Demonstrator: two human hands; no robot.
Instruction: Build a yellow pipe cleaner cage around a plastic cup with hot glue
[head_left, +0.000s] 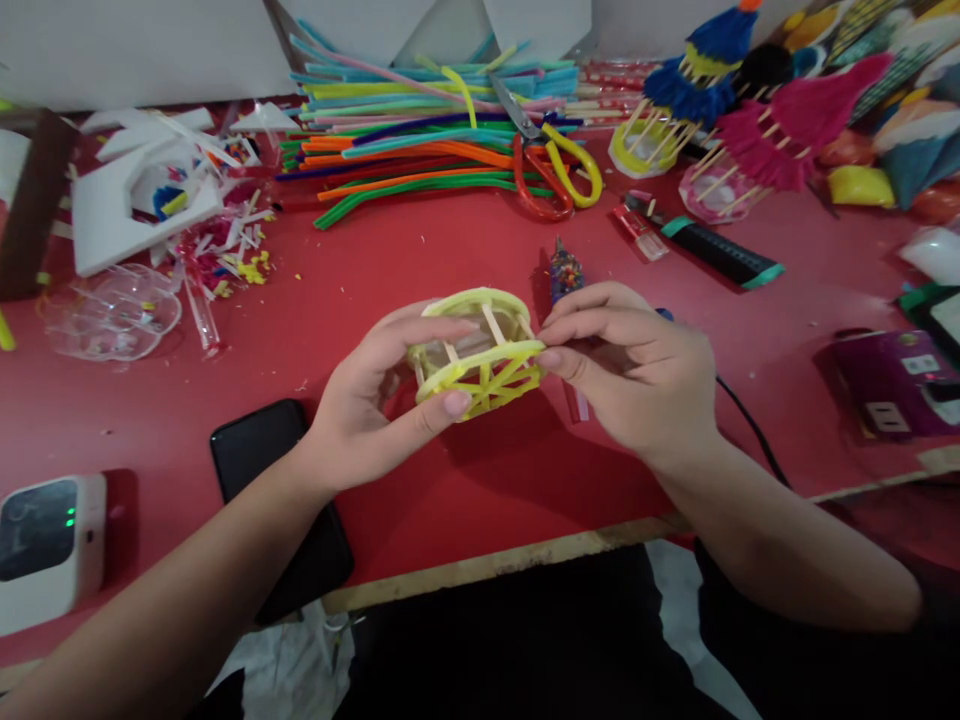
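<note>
Between my hands is a small yellow craft wheel frame (487, 358), two round rims joined by short pale sticks, with yellow spokes across the near side. My left hand (375, 400) grips it from the left, thumb on the near rim and fingers over the top. At the right edge of the rim, the thumb and fingertips of my right hand (630, 365) pinch together; whether they hold the rim itself or a small piece on it is hidden. Behind the right fingers lies a glue gun (566, 270) with a speckled body, partly covered.
Pipe cleaners (420, 130) are heaped at the back, with scissors (551, 160) on them. A box cutter (724, 252) lies right, near blue and pink stick models (780, 125). Foam scraps (142, 205) are at left. A phone (259, 440) sits under my left forearm, close to the table edge.
</note>
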